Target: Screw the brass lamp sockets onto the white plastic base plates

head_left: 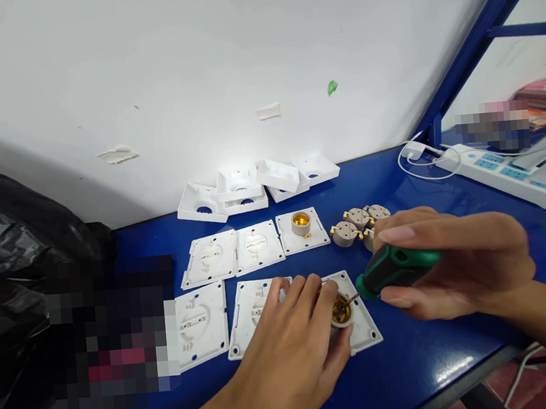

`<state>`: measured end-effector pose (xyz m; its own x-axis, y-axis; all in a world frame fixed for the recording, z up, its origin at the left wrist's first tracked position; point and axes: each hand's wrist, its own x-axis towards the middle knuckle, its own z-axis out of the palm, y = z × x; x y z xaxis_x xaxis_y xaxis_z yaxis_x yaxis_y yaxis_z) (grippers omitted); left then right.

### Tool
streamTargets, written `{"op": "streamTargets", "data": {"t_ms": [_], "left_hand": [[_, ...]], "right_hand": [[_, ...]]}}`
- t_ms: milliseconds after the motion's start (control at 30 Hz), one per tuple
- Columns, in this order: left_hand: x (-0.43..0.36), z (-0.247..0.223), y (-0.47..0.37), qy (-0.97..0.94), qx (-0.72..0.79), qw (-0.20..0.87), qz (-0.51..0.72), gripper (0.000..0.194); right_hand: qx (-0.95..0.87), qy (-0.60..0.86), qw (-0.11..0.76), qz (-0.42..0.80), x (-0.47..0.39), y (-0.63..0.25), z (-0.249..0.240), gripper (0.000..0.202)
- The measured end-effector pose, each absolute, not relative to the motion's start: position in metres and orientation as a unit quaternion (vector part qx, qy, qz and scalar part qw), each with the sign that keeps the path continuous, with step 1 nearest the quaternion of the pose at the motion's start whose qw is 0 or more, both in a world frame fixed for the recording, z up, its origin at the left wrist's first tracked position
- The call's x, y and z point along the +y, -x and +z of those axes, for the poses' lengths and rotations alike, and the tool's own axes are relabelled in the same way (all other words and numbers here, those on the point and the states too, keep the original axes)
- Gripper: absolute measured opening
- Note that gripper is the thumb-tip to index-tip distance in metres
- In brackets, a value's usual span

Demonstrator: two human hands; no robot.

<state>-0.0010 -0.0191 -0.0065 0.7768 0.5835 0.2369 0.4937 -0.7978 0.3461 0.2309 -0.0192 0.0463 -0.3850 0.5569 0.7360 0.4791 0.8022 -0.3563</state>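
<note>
My right hand [467,265] grips a screwdriver [396,269] by its green and black handle. The thin shaft slants down to the left into the brass-lined mouth of a round lamp socket [350,319]. Fingers and thumb of my left hand [287,332] close around this socket, which sits on a white square base plate [367,331]. Part of the plate and the socket's left side are hidden by that hand. Behind, another socket [301,224] rests on its own plate [320,238]. Several loose sockets [345,234] with brass terminals stand beyond my right hand, partly covered by it.
Several bare white base plates [212,257] lie in rows on the blue table [430,349]. White square covers [238,183] are piled against the wall. A black plastic bag [15,237] bulges at left; a power strip [497,171] with white cables lies at back right.
</note>
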Motion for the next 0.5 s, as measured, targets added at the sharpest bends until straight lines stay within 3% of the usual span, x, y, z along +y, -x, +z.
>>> {"op": "streamTargets", "data": {"t_ms": [200,500], "left_hand": [[-0.0192,-0.0065,0.0010,-0.933,0.290,0.132,0.166,0.027],[-0.0175,-0.0059,-0.0008,-0.935,0.293,0.123,0.160,0.033]], "right_hand": [[-0.857,0.258,0.445,0.041,-0.0139,-0.2301,0.0511,0.058],[-0.845,0.306,0.437,0.040,-0.0208,-0.2307,0.0439,0.059]]}}
